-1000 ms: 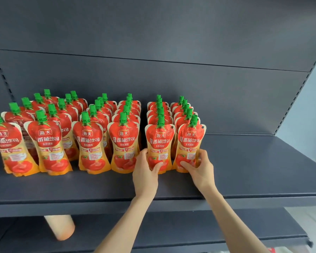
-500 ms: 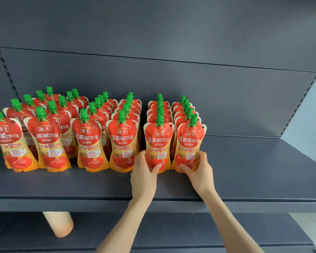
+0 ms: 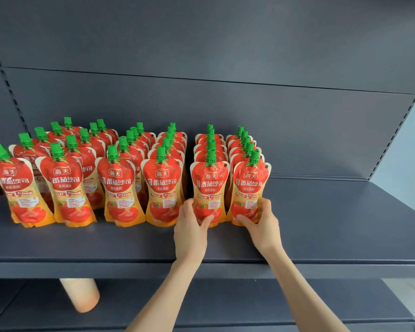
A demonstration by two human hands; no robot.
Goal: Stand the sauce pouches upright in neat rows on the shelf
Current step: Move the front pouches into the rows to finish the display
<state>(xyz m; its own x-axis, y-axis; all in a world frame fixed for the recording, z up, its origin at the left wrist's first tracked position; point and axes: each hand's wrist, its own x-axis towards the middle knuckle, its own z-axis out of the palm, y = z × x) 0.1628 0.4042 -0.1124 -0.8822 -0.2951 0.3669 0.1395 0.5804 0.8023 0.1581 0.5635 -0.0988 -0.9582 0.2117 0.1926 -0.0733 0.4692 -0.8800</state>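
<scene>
Two hands are gripping soft red-and-orange sauce pouches at the front of the dark grey shelf: left hand on the left pouch, right hand on the right pouch. Pushing hard is risking toppling rows behind.

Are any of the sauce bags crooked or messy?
Yes. The left rows look messy: their green caps zigzag instead of lining up, and those pouches tilt left. The two right rows, whose front pouches the left hand and right hand grip, look straight.
</scene>
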